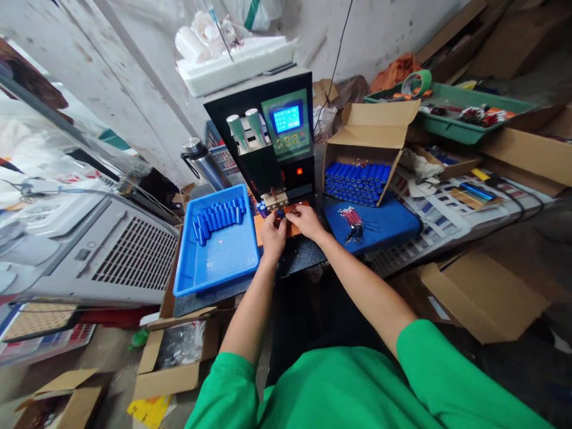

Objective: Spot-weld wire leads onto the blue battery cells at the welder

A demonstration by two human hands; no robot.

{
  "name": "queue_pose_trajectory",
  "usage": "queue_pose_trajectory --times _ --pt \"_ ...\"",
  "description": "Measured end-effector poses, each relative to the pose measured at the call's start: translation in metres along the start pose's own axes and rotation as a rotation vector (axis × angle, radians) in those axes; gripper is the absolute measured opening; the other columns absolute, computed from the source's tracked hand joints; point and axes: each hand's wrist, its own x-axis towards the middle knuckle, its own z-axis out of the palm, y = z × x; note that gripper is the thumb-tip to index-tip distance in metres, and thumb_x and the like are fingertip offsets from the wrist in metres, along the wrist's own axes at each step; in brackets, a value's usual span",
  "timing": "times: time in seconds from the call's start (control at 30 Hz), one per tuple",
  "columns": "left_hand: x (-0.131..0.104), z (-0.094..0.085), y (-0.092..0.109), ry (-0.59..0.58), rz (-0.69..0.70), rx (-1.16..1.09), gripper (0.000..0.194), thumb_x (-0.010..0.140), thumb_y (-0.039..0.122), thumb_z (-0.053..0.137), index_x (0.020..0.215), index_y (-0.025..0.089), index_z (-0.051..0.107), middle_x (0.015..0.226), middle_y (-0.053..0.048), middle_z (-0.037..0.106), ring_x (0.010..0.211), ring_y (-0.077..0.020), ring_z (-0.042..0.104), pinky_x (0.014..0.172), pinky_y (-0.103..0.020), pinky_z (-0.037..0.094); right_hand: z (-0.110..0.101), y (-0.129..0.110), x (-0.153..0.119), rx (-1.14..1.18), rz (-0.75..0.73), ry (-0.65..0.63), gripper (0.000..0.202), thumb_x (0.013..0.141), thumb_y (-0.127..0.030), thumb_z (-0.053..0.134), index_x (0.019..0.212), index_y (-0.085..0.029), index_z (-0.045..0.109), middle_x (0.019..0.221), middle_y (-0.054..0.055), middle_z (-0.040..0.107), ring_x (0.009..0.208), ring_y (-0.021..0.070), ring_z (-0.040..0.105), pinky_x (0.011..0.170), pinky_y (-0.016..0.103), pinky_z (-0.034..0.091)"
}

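Table: dark speckled top; its front edge faces the person, whose green shirt shows below.
Blue cell: one, small and cylindrical; located near the middle of the table's front edge, beneath the machine's welding head.
Left hand: fingertips pinched on the blue cell from its left side.
Right hand: thumb and fingers drawn together just right of the same cell; whether they grip it cannot be told, the contact being small and blurred.
Orange board: flat on the table, under and beside both hands.
Machine: black housing, toward the table's back edge; lit blue screen, red-lit switch, two pale-topped green cylinders on the front.
Foam slab: white, on top of the machine, bearing white rolls.
Blue tray: at the table's left end, reaching its front left corner; a row of blue cells lies toward the tray's back edge.
Steel bottle: behind the tray, dark-lidded.
Cardboard box: right of the machine, flap up, stacked with more blue cells.
Blue pad: at the table's right end, in front of the box.
Wires: red and black bundle with pale ends, loose on the pad's left half.
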Motion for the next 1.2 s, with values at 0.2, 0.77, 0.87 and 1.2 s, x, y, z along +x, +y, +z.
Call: queue_pose_trajectory --times 0.2,0.77,0.87,1.2 --pt "0.001 -0.001 0.002 -0.035 -0.006 -0.019 0.024 0.089 0.027 0.06 0.11 0.019 0.066 0.078 -0.001 0.065 0.064 -0.0132 0.057 0.063 -0.026 0.047 -0.004 -0.003 0.003 0.021 0.004 -0.01 0.022 0.078 -0.031 0.065 0.06 -0.018 0.059 0.058 -0.003 0.056 0.061 0.0137 0.05 0.063 0.026 0.039" --pt "-0.038 -0.023 0.016 -0.021 0.037 0.231 0.015 0.085 0.033 0.066 0.078 0.021 0.072 0.075 -0.003 0.072 0.073 -0.0192 0.063 0.072 -0.033 0.049 0.001 0.0 0.0 0.125 0.007 0.034 0.023 0.078 -0.032 0.06 0.059 -0.018 0.06 0.062 0.001 0.064 0.064 0.0153 0.057 0.064 0.026 0.044" --pt "-0.033 -0.019 0.008 -0.043 -0.009 0.181 0.018 0.087 0.035 0.062 0.079 0.021 0.071 0.076 -0.004 0.072 0.073 -0.0191 0.063 0.069 -0.031 0.048 -0.002 0.0 0.0 0.129 -0.001 -0.013 0.02 0.077 -0.03 0.064 0.062 -0.017 0.062 0.065 0.002 0.067 0.066 0.0163 0.061 0.068 0.028 0.047" --pt "-0.025 -0.015 -0.005 -0.068 -0.09 0.002 0.025 0.092 0.042 0.059 0.092 0.019 0.07 0.083 -0.006 0.071 0.082 -0.0193 0.067 0.076 -0.031 0.053 -0.005 0.002 0.0 0.185 0.005 -0.079 0.012 0.071 -0.028 0.07 0.074 -0.016 0.067 0.077 0.004 0.073 0.075 0.0182 0.067 0.074 0.03 0.051"
